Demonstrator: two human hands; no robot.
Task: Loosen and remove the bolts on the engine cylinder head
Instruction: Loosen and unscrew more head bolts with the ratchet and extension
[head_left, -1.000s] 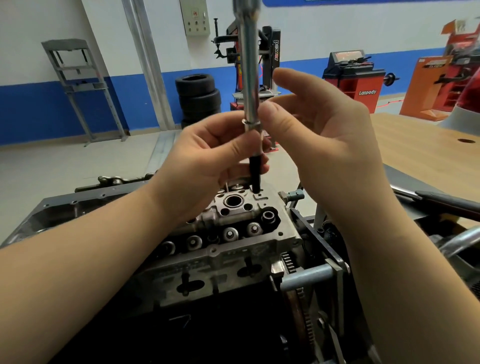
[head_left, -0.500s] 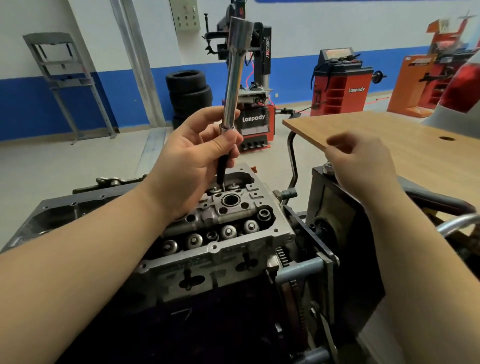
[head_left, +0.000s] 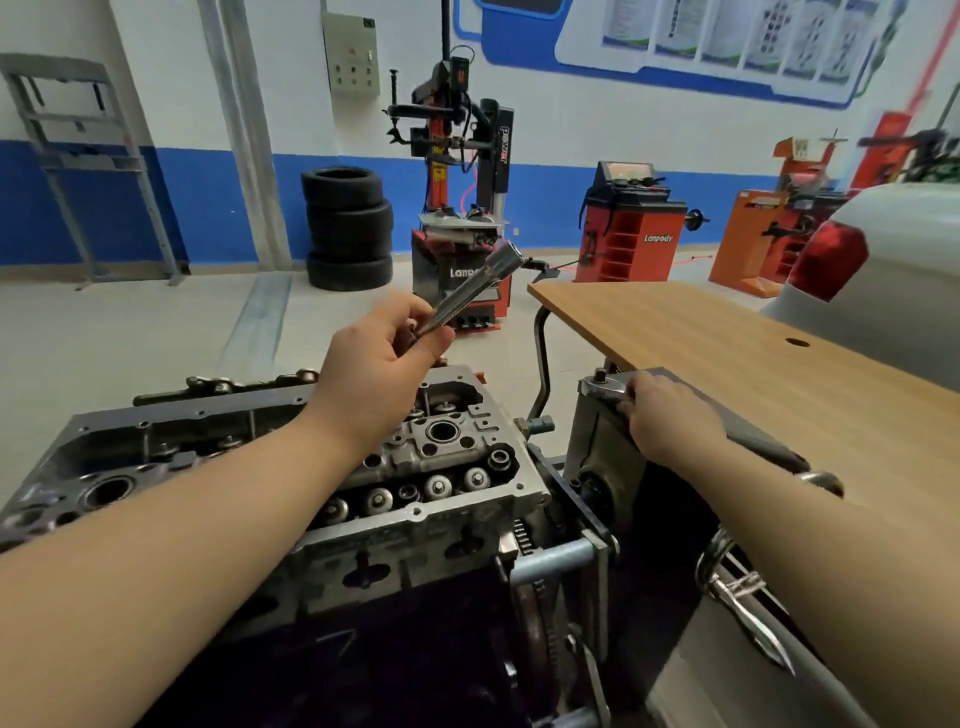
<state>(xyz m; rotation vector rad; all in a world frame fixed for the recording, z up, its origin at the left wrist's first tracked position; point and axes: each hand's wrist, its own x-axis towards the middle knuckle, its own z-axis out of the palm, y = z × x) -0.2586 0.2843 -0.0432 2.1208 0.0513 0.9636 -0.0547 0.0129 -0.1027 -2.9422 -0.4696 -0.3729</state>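
left hand (head_left: 387, 345) now pinching the long socket (head_left: 470, 291) clear above the cylinder head (head_left: 415, 467), tilted right; it was down in a bolt hole. right hand (head_left: 670, 415) let go, now curled on the ratchet (head_left: 602, 387) beside. bolt probably out.

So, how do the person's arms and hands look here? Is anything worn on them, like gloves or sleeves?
Both forearms are bare as far as the picture shows, with no sleeve visible on either. The left hand and the right hand wear no gloves. No watch, ring or bracelet is visible on the wrists or on the fingers that show. No markings or bandages can be seen.
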